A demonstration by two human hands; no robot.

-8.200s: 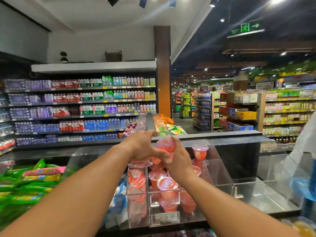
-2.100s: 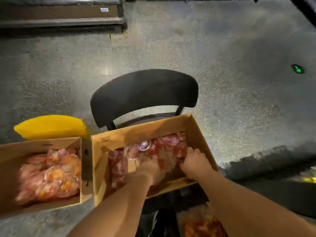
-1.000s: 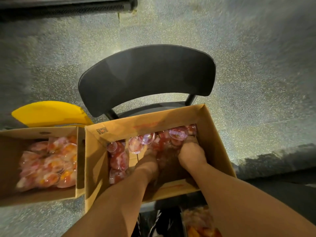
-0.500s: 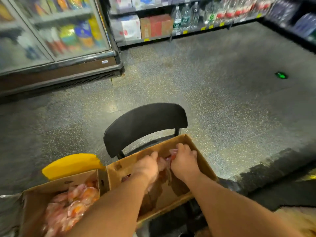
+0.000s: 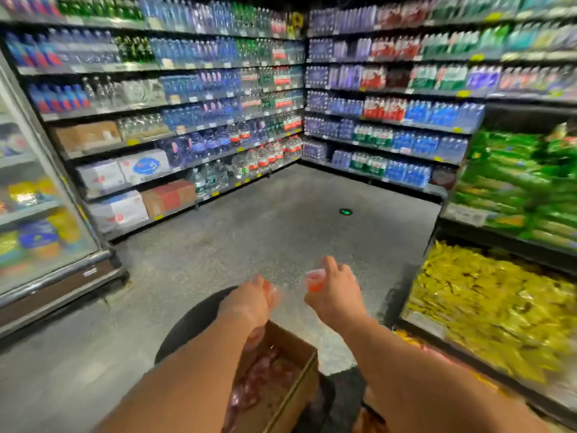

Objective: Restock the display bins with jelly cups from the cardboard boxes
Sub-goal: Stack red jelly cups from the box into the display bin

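Both hands lifted clear of the cardboard box (image 5: 281,382) since half a second ago, right hand (image 5: 335,290) pinching a red jelly cup (image 5: 314,280), left hand (image 5: 254,296) blurred but apparently curled round another; pick-up judged complete, display bins not in view.

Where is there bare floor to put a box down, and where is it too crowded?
Bare floor lies between the bottle shelves, the glass-door cooler and the snack display. It is crowded low down: the cardboard box of jelly cups sits on the black chair, right under both hands, the left and right.
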